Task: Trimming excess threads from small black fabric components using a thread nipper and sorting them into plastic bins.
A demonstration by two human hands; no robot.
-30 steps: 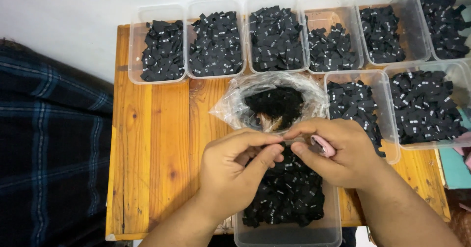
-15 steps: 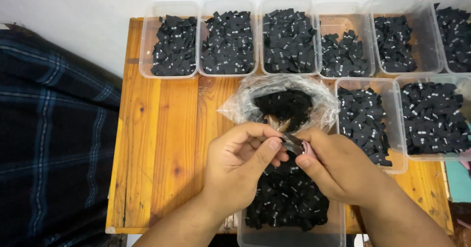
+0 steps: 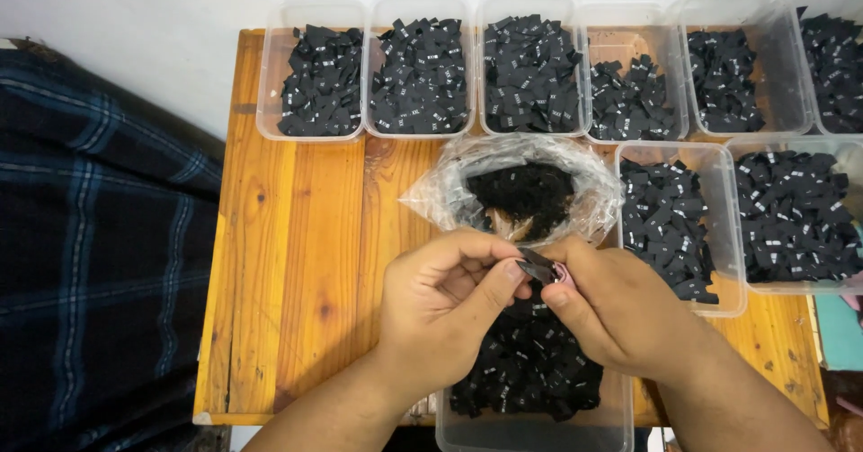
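Head view: two bare hands meet over a wooden table (image 3: 297,263) crowded with tubs of small black fabric labels.
Left hand: the left hand (image 3: 445,304) is curled, thumb and forefinger pinched on one end of a small black label (image 3: 537,266).
Right hand: the right hand (image 3: 620,313) is closed too, fingertips gripping the other end of the same label, with a sliver of something pink showing at the pinch.
Label: held in the air between both hands, just above the near tub (image 3: 539,429) and just in front of the plastic bag (image 3: 431,196).
Near tub: clear plastic, at the table's front edge, heaped with black labels and partly hidden by the hands.
Plastic bag: crumpled and open, a dark pile of labels inside, sitting mid-table behind the hands.
Back row: six clear tubs (image 3: 310,16) side by side along the wall edge, each holding black labels.
Right side: two more tubs (image 3: 728,236) of labels beside the bag, touching each other.
Left edge: dark blue checked cloth (image 3: 99,236) beside the table.
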